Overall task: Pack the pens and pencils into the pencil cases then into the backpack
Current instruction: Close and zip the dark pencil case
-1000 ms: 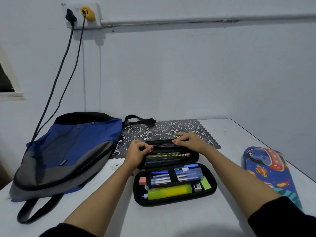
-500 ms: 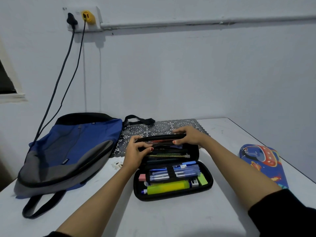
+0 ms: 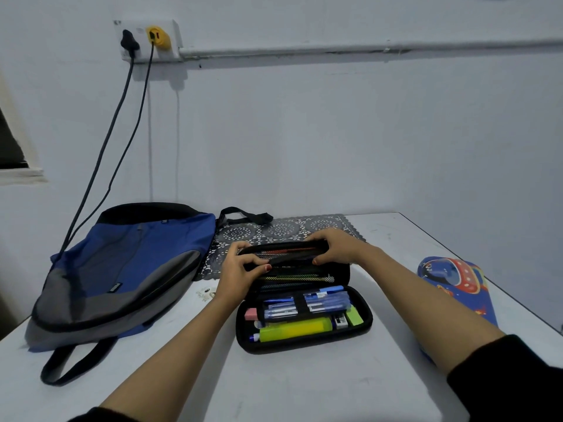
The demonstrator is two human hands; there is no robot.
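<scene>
We look down on a white table (image 3: 304, 385) set against a pale wall (image 3: 365, 132). At its far edge lies a grey lace mat (image 3: 283, 228) with round openwork patterns, flat on the surface. A small pale scrap (image 3: 205, 293) sits on the tabletop near the mat's left corner. High on the wall we see a white socket box (image 3: 170, 32) holding 2 plugs, a black plug (image 3: 128, 41) and a yellow plug (image 3: 157, 36). From them 2 dark cables (image 3: 106, 141) hang down and leftward. A white conduit (image 3: 365, 50) runs rightward from the box. At the left edge we catch part of a window frame (image 3: 18, 172).
</scene>
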